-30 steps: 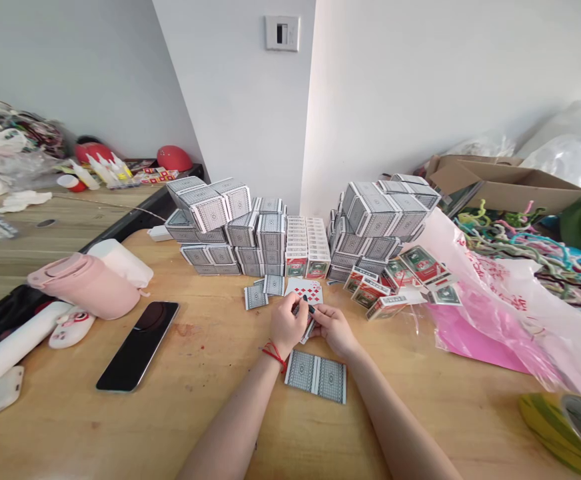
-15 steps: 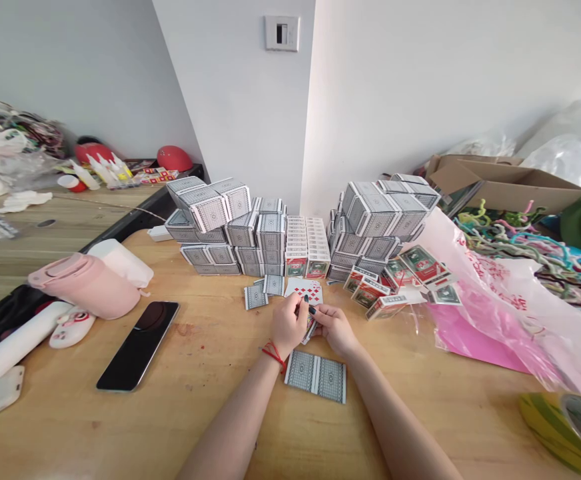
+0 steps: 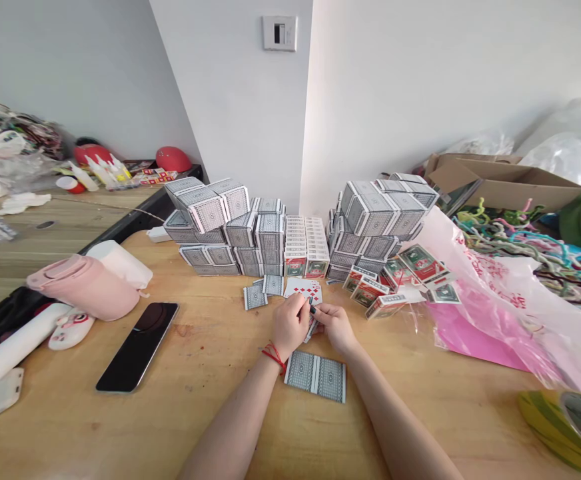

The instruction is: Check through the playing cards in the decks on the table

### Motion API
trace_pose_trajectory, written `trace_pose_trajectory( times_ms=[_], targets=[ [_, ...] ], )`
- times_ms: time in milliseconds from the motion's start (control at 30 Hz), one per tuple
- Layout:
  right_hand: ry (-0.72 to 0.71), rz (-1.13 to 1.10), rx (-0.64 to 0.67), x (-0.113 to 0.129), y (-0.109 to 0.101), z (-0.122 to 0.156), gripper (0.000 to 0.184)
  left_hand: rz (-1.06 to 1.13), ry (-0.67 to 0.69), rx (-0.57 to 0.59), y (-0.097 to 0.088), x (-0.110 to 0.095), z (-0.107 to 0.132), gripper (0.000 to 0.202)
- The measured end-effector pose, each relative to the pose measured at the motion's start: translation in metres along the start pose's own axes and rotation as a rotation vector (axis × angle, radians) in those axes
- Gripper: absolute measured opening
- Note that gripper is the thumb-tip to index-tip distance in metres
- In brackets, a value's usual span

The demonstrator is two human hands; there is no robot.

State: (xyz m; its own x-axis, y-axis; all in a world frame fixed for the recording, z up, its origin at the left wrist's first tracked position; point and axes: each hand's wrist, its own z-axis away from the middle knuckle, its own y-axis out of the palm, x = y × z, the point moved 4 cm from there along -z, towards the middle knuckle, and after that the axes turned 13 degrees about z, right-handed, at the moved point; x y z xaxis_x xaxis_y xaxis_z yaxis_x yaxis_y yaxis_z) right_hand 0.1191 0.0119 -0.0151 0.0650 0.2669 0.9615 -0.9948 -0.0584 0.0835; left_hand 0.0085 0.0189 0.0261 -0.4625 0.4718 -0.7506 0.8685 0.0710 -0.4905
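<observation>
My left hand (image 3: 290, 326) and my right hand (image 3: 335, 326) meet over the table, fingers closed around a small bundle of playing cards (image 3: 310, 331). Most of that bundle is hidden by the fingers. Just beyond them lie face-up cards (image 3: 298, 288) showing red diamonds. Below my wrists rests a flat pair of grey-patterned cards (image 3: 315, 377), side by side. A few loose grey-backed cards (image 3: 256, 295) are left of the face-up ones. Behind stand two rows of boxed card decks (image 3: 295, 265), between a left stack (image 3: 210, 257) and a right stack (image 3: 365, 223) of grey-patterned blocks.
Tumbled card boxes (image 3: 370, 290) and pink plastic wrapping (image 3: 485, 327) lie to the right, with a tape roll (image 3: 565, 427) nearer me. A black phone (image 3: 138, 347) and a pink tumbler (image 3: 85, 287) are on the left. A cardboard box (image 3: 505, 183) stands at the back right.
My left fingers have shifted slightly at the cards, with the thumb now closer to my right fingers. Everything on the table stays where it was.
</observation>
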Motion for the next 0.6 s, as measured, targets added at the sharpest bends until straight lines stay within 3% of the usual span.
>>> trace_pose_trajectory(
  times_ms=[167,367,600],
  targets=[
    [-0.05,0.029,-0.045,0.001,0.001,0.0,0.037,0.094,-0.04,-0.031,-0.001,0.006,0.0,0.026],
    [-0.191,0.227,-0.258,0.005,-0.006,0.0,0.037,0.345,-0.204,-0.066,0.0,0.015,-0.003,0.026],
    [-0.237,0.174,-0.373,0.009,-0.019,-0.002,0.034,0.472,-0.281,-0.016,0.004,0.014,-0.003,0.023]
  ],
)
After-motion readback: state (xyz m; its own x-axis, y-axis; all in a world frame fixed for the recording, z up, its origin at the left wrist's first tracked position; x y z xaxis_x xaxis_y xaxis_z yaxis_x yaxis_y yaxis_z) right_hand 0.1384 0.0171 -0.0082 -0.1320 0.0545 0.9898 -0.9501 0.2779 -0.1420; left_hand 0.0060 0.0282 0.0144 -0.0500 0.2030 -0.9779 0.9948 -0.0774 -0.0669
